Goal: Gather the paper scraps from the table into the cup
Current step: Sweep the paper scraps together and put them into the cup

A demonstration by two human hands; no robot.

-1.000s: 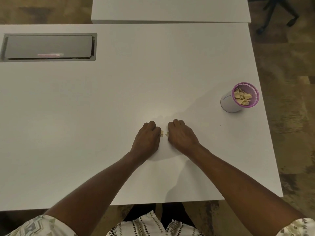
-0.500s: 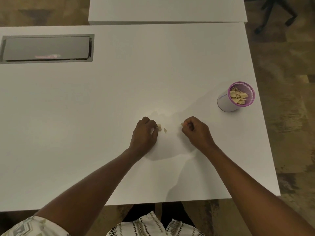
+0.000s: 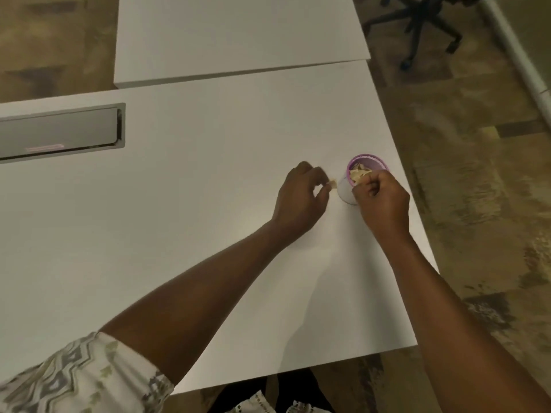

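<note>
A small white cup [image 3: 346,193] with a purple rim stands near the right edge of the white table [image 3: 193,204]. Tan paper scraps [image 3: 359,175] lie inside it. My right hand [image 3: 384,201] is over the cup's near side, fingers pinched at the rim; whether a scrap is between them is hidden. Just left of the cup, my left hand [image 3: 301,199] pinches a small tan paper scrap [image 3: 333,183] between thumb and forefinger.
A grey cable hatch [image 3: 59,132] is set into the table at the far left. A second white table [image 3: 238,37] abuts the far side. An office chair base [image 3: 417,22] stands on the patterned floor at the upper right.
Both hands picked scraps off the table's middle and moved right to the cup. My head turned, so the cup sits nearer the frame's centre.
</note>
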